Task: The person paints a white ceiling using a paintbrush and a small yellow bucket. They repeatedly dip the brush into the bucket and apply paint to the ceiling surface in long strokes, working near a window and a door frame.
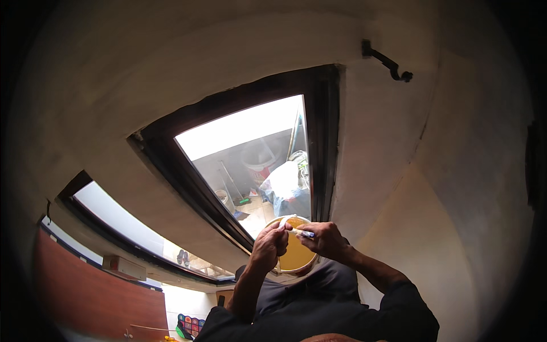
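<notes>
Both hands meet in front of my body, over a round bucket (300, 259) with a pale rim and a yellow inside. My left hand (270, 246) is closed, pinching a thin white strip (286, 220) that curves up above the fingers. Closed around a slim white-and-blue tool (306, 233) is my right hand (327, 240), just to the right of the left one. The tool's tip points left toward the strip and the left fingers. Its exact kind is too small to make out.
A dark-framed window (325, 142) stands right before me, with bags (285, 185) and a pail beyond the glass. On the wall at upper right sticks out a black bracket (390, 61). A second window (131, 219) and a red-brown panel (94, 285) lie at left.
</notes>
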The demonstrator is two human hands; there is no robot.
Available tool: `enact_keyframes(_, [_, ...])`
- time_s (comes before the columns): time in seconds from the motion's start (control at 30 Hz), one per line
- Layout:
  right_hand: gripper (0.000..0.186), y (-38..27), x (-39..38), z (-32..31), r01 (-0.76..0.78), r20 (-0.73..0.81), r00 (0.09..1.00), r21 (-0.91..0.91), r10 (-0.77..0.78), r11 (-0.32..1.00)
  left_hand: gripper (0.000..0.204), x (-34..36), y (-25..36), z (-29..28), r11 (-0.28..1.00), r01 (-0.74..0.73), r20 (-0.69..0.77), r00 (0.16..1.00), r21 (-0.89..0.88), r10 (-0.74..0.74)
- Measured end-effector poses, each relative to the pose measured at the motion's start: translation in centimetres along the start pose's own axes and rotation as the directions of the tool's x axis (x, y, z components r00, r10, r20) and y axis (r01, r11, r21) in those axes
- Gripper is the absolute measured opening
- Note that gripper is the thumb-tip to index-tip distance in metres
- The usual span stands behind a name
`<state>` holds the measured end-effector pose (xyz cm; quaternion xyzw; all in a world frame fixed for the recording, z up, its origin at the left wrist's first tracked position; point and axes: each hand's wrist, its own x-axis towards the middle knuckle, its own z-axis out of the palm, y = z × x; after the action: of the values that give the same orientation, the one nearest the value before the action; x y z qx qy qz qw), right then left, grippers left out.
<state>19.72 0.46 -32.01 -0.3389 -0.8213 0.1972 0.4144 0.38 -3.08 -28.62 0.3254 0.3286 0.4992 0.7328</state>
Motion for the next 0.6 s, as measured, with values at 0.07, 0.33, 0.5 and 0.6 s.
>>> enact_keyframes(0.07, [0.025,0.2,-0.1,-0.1,0.034,-0.005,0.999,-0.072,-0.035,0.997,0.018,-0.1,-0.1,-0.2,1.000,0.013,-0.008,1.000,0.002,-0.013])
enact_keyframes(0.33, [0.023,-1.5,0.0,0.3,0.097,-0.095,0.989,-0.145,-0.111,0.985,0.017,-0.7,-0.1,-0.1,0.998,-0.049,-0.023,0.998,0.042,0.050])
enact_keyframes(0.5, [0.024,-1.8,1.0,-0.1,-0.171,0.024,0.985,0.137,0.170,0.976,0.017,0.3,0.7,-0.1,0.992,-0.119,-0.051,0.991,0.050,0.121])
enact_keyframes(0.6, [0.022,-1.9,0.8,0.5,-0.284,0.216,0.951,0.317,0.223,0.905,0.018,-0.1,1.5,0.5,0.985,-0.149,0.031,0.989,0.091,0.147])
